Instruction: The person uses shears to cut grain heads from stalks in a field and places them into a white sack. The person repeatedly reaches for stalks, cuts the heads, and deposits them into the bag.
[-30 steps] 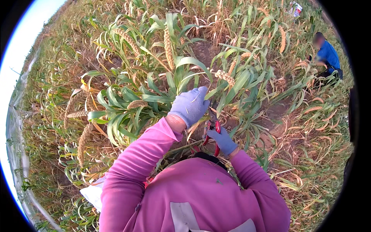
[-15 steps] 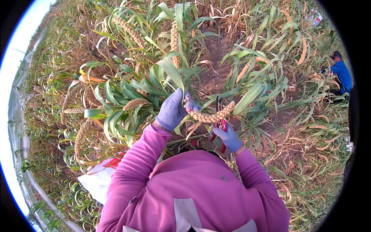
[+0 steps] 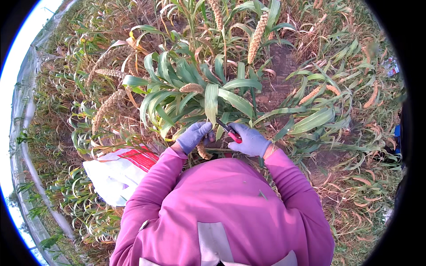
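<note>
My left hand (image 3: 194, 136), in a grey-purple glove, is closed near my chest around a millet stalk, and its tan seed head (image 3: 203, 151) hangs below the fingers. A broad green leaf (image 3: 211, 102) rises just above that hand. Opposite it, my right hand (image 3: 251, 141), gloved alike, grips red-handled pruning shears (image 3: 235, 137). Their dark blades point up and left, toward the leaf and the left hand's fingertips. Whether the blades touch the stalk, I cannot tell. Another seed head (image 3: 191, 88) lies among leaves just beyond my hands.
To my left lies a white and red sack (image 3: 116, 175). Upright millet heads (image 3: 258, 39) stand ahead, and drooping ones (image 3: 108, 108) hang at the left. Bare soil (image 3: 277, 73) shows between plants. Netting (image 3: 22, 115) runs along the far left; a person in blue (image 3: 397, 137) is at the right edge.
My left hand has come down toward my chest, and the seed head now hangs below it instead of reaching right. The right hand has risen, bringing the shears close. The view has shifted right-to-left.
</note>
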The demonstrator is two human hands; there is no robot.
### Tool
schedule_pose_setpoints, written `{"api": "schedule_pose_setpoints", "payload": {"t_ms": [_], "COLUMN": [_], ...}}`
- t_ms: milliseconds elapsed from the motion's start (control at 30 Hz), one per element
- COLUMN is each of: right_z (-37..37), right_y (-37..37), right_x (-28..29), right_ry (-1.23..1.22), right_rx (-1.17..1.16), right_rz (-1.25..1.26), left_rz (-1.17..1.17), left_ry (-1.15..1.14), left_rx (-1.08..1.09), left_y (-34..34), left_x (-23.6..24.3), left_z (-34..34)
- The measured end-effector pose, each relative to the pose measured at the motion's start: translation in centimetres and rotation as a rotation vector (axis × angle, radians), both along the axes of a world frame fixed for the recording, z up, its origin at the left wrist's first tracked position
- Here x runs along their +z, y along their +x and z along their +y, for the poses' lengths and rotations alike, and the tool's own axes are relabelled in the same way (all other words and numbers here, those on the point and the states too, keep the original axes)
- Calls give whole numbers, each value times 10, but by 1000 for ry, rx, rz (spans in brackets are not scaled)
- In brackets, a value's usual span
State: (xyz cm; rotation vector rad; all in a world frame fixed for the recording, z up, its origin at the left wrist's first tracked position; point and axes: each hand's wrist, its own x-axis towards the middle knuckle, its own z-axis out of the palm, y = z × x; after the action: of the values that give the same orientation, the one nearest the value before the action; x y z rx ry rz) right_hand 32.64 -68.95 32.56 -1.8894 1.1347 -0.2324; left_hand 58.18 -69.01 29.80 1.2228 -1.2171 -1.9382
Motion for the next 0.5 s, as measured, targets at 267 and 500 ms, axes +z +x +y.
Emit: {"api": "schedule_pose_setpoints", "payload": {"t_ms": [267,500], "right_z": [7,32], "right_y": [15,-21], "right_x": [13,-9], "right_ry": [-87,444], "right_rx": [36,-523], "right_rz": [-14,-717], "left_rz": [-377,-727], "left_ry": [-255,-908], "left_rx": [-239,157], "left_y": [5,-7], "left_x": [12,94], "left_z": [3,-17]}}
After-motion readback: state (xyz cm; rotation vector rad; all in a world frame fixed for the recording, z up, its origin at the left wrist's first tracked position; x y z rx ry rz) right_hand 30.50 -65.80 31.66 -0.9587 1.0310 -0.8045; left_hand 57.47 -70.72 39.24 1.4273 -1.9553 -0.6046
